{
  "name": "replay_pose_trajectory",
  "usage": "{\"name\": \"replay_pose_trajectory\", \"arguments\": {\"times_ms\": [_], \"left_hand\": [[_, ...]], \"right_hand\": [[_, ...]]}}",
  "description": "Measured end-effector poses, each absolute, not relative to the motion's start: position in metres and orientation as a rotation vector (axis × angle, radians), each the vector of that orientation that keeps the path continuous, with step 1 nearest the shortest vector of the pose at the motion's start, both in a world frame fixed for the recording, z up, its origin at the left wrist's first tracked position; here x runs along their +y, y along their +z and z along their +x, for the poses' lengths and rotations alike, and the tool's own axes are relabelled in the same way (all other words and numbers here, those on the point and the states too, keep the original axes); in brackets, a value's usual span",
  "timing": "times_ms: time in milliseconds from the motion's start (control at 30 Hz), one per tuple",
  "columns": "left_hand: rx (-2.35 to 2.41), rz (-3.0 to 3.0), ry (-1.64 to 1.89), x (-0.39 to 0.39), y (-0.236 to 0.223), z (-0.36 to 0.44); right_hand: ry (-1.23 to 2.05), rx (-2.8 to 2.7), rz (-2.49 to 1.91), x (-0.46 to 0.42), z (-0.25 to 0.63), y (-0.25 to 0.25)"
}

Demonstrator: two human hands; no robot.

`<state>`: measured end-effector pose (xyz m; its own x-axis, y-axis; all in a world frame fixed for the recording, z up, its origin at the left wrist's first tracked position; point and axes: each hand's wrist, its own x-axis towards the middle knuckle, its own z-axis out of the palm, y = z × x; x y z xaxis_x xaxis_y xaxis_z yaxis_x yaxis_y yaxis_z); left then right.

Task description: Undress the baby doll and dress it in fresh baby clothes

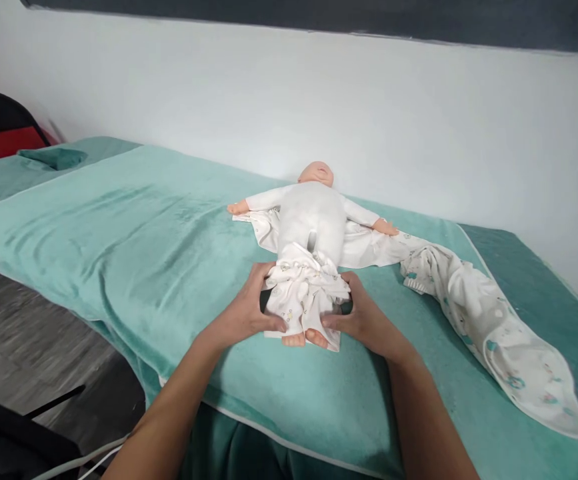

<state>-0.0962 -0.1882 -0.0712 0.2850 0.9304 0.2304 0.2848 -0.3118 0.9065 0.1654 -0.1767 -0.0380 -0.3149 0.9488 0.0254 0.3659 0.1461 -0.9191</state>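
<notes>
The white, soft-bodied baby doll with pink vinyl head, hands and feet (312, 212) lay face up on the teal plush cover (133, 227). The left hand (359, 319) and right hand (253, 308) gripped opposite sides of the white printed cotton pants (301, 287), bunched around the doll's legs, its toes showing at the lower edge. A white garment with teal prints (493, 327) lay near the doll's outstretched left hand.

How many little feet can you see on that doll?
2. Both feet of the doll poke out below the patterned cloth: one nearer the person's left hand, the other nearer the right hand.
</notes>
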Motion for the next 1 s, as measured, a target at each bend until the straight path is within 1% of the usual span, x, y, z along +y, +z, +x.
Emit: {"name": "replay_pose_trajectory", "arguments": {"times_ms": [133, 267, 333, 500, 600, 700, 867, 1000], "left_hand": [[1.143, 1.819, 1.008, -0.194, -0.072, -0.094], [1.119, 1.854, 1.019, -0.194, -0.074, -0.094], [1.085, 1.889, 1.029, -0.195, -0.078, -0.095], [1.14, 2.089, 1.016, -0.202, -0.093, -0.093], [1.236, 2.182, 1.038, -0.205, -0.097, -0.087], [1.283, 2.22, 1.08, -0.206, -0.097, -0.083], [1.346, 2.281, 1.124, -0.208, -0.098, -0.08], [1.417, 2.368, 1.123, -0.21, -0.098, -0.078]], "right_hand": [[1.039, -1.826, -1.325, -0.182, 0.161, -0.043], [0.765, -1.876, -1.294, -0.181, 0.159, -0.054], [0.713, -1.856, -1.294, -0.182, 0.158, -0.057], [1.012, -1.839, -1.247, -0.191, 0.16, -0.054], [1.055, -1.909, -1.163, -0.2, 0.162, -0.053], [0.942, -1.945, -1.176, -0.207, 0.161, -0.057], [0.643, -1.998, -1.232, -0.211, 0.152, -0.064], [0.538, -2.034, -1.25, -0.211, 0.15, -0.061]]}}
